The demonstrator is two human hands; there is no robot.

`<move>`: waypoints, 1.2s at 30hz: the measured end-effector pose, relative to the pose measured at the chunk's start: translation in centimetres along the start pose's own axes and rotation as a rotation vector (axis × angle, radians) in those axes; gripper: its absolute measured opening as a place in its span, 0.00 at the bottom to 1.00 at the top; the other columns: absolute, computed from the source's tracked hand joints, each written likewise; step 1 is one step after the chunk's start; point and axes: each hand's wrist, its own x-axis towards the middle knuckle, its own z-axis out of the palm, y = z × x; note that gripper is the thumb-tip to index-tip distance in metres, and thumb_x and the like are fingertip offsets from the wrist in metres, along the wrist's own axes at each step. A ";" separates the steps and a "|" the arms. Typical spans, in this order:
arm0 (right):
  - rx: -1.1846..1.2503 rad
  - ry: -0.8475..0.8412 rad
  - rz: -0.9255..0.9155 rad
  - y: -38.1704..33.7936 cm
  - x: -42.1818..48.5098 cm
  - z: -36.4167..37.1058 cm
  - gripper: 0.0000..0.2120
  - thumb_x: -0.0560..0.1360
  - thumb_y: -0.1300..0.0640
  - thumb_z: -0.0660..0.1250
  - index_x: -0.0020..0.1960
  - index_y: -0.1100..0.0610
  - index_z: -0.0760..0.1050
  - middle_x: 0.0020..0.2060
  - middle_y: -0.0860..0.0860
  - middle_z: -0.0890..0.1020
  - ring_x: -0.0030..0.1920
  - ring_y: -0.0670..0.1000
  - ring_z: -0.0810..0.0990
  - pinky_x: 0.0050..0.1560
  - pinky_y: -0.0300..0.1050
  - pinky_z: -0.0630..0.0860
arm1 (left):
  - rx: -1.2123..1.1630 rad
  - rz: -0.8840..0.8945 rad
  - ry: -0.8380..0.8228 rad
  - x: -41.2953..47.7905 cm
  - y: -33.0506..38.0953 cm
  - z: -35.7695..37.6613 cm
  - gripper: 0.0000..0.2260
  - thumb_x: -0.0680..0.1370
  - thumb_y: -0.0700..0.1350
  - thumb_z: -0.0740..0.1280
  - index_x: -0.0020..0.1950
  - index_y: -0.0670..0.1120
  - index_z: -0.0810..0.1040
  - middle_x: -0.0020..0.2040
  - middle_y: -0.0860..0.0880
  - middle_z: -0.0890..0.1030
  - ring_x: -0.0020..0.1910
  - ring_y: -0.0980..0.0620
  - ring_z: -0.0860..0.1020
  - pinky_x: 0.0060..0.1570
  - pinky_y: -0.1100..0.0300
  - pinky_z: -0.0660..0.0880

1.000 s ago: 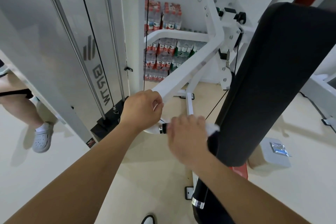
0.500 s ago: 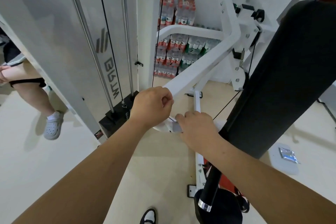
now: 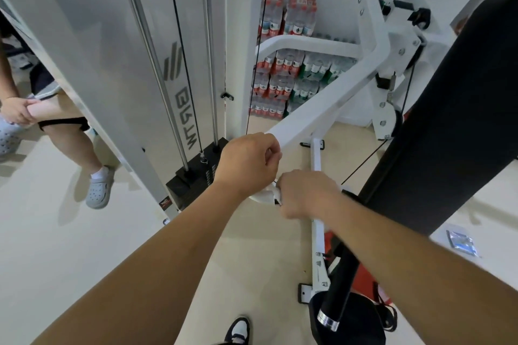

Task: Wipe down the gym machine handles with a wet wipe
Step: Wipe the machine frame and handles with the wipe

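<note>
Head view looked down on our left hand (image 3: 246,164), fist wrapped around the near end of the white machine arm (image 3: 330,103). Just right of it, our right hand (image 3: 307,193) was curled over the handle, pressing a wet wipe (image 3: 273,193) whose white edge showed between both hands.

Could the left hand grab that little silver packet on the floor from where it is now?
Probably not. The left hand is closed around the white machine arm, while the silver packet lies on the floor far to the right, past the right hand and the black pad.
</note>
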 end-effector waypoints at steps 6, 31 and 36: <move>-0.088 0.390 0.148 4.9 -3.6 3.7 0.05 0.71 0.59 0.71 0.45 0.54 0.77 0.33 0.49 0.73 0.32 0.55 0.75 0.33 0.44 0.66 | -0.031 -0.032 -0.014 -0.1 -0.3 -0.1 0.02 0.77 0.45 0.71 0.45 0.51 0.82 0.34 0.57 0.77 0.35 0.53 0.77 0.40 0.56 0.78; 1.263 -0.147 0.455 8.9 -5.8 2.5 0.11 0.74 0.66 0.72 0.56 0.60 0.78 0.41 0.58 0.79 0.31 0.53 0.80 0.28 0.41 0.80 | 0.289 -0.011 -0.136 0.1 1.7 0.2 0.03 0.76 0.48 0.69 0.49 0.55 0.80 0.42 0.55 0.80 0.42 0.50 0.78 0.44 0.52 0.79; 1.596 -0.542 0.271 11.2 -5.8 2.6 0.13 0.76 0.66 0.72 0.60 0.61 0.77 0.28 0.51 0.69 0.24 0.48 0.68 0.45 0.51 0.84 | 0.330 -0.016 -0.134 0.3 1.9 0.4 0.02 0.77 0.50 0.68 0.48 0.56 0.79 0.41 0.56 0.79 0.40 0.51 0.78 0.41 0.53 0.79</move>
